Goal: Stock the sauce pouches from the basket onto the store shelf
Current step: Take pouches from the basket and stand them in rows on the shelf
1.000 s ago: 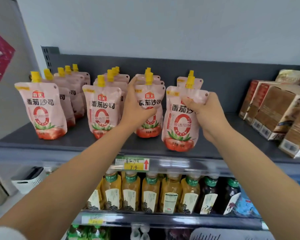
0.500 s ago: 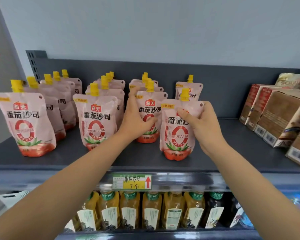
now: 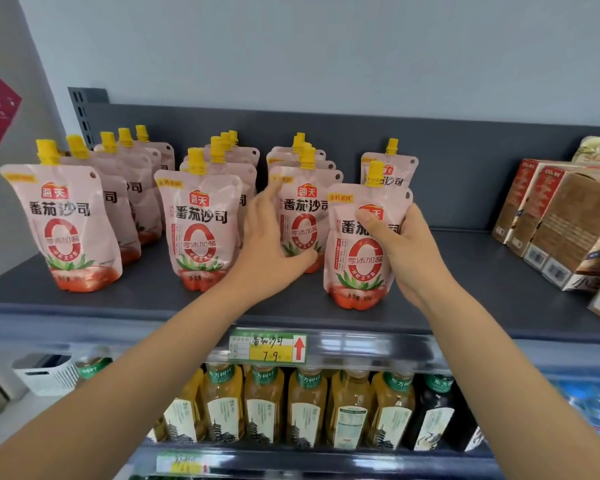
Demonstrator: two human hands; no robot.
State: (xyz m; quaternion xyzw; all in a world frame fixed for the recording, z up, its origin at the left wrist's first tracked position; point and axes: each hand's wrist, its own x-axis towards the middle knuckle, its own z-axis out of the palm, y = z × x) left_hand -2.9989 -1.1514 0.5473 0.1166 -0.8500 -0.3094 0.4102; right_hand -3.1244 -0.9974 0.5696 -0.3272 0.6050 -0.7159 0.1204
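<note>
Since a second ago you are lowering the front tomato sauce pouch onto the grey shelf, and it is now standing there with your right hand still clamped around its right edge, thumb across the label. Your left hand is resting with spread fingers against the front pouch of the third row, steadying rather than closing on it. Further back, four rows are already standing, the fourth holding only one pouch behind, so I judge stocking well along; the white basket at lower left is hiding whatever remains.
</note>
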